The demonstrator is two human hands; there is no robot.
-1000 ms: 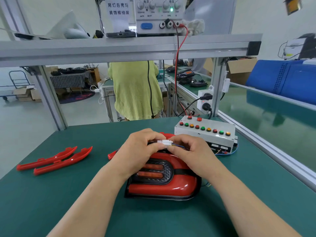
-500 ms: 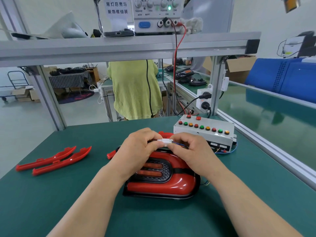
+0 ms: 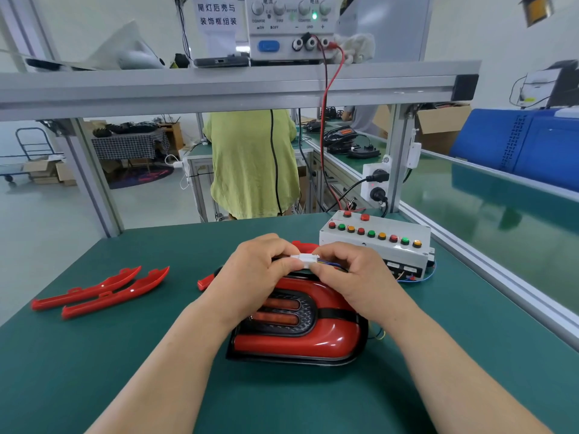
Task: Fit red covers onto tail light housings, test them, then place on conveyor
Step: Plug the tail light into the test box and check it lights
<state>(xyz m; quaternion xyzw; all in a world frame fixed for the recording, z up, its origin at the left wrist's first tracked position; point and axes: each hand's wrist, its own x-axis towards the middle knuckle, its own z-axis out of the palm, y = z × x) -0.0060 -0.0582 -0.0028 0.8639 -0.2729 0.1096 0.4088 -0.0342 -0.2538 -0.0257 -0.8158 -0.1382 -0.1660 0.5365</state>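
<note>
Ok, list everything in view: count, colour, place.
tail light: one, red and black, mid-mat
connector: one, white, over tail light
covers: two, red, mat's left
red part: one, beside tail light, half hidden
test box: one, white, coloured buttons, mat's right rear
power supply: one, white, on shelf
socket: one, white, on post
mat: one, green
conveyor: one, green, right
person: one, yellow-green top, beyond mat
left hand: one, pinching connector
right hand: one, pinching connector
</note>
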